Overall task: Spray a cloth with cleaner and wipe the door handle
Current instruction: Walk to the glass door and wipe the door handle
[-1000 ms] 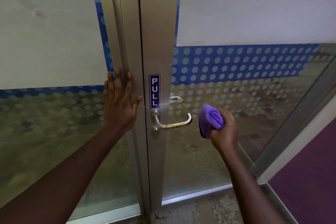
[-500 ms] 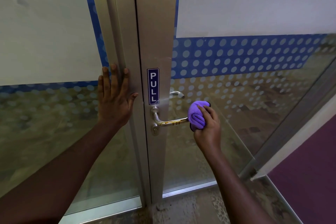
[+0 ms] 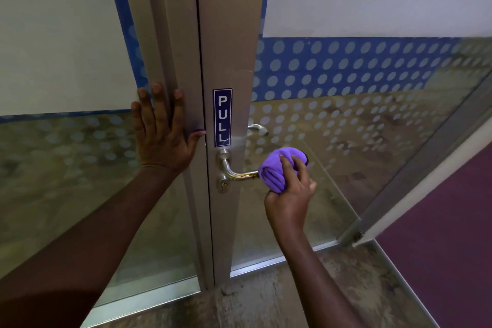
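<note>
A silver lever door handle [image 3: 237, 172] sticks out from the metal door stile below a blue PULL sign [image 3: 222, 117]. My right hand [image 3: 291, 192] grips a bunched purple cloth [image 3: 274, 170] wrapped over the handle's outer end, which is hidden by the cloth. My left hand [image 3: 162, 130] lies flat with fingers spread on the fixed metal frame left of the door edge. No cleaner bottle is in view.
The glass door [image 3: 346, 120] with a blue dotted band stands ajar, its far edge [image 3: 415, 168] swinging toward the right. A second handle [image 3: 257, 129] shows through the glass. A purple carpet [image 3: 447, 242] lies at the right; speckled floor [image 3: 279, 303] is below.
My right hand moved left with the cloth from beside the handle onto its outer end and now covers it. My left hand stayed flat on the frame.
</note>
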Action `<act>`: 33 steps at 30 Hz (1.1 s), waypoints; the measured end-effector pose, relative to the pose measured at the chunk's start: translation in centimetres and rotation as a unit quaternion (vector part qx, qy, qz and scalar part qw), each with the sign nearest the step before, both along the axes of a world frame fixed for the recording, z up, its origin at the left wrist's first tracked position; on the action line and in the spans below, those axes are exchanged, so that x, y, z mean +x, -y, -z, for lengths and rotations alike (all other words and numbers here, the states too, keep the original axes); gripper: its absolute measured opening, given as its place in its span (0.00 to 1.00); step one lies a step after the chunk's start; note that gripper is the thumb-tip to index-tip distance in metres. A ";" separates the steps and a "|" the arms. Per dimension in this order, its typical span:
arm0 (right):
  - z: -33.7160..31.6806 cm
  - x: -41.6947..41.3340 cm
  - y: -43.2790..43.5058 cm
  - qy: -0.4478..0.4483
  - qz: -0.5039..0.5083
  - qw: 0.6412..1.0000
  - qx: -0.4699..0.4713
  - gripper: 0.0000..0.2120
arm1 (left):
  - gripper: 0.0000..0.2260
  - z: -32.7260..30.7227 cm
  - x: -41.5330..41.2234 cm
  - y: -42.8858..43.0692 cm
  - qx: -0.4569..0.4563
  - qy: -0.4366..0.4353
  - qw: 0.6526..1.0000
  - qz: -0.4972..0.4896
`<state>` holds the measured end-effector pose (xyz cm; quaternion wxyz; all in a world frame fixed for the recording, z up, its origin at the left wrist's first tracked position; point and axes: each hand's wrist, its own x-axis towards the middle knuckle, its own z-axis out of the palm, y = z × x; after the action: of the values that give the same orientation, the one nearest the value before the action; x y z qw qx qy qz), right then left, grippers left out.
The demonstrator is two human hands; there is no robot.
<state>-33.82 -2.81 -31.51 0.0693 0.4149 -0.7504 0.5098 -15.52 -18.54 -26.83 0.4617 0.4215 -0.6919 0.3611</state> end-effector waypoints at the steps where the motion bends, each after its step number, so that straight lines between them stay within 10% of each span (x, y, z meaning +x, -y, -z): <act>1: 0.0 0.4 0.1 -0.001 0.008 1.000 -0.001 0.35 | 0.34 0.0 0.0 0.1 -0.007 0.001 1.000 0.001; 25: 0.9 12.5 3.2 0.046 0.088 0.995 -0.021 0.28 | 0.34 -0.3 0.5 -0.3 0.024 0.018 0.999 0.030; 33: 0.8 13.7 5.8 0.177 0.185 0.951 -0.171 0.19 | 0.35 -0.2 0.5 -0.4 0.033 0.019 0.999 0.022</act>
<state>-20.12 -8.59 -32.34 0.0983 0.1535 -0.7158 0.6741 -14.98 -18.18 -26.62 0.4424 0.4145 -0.7212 0.3353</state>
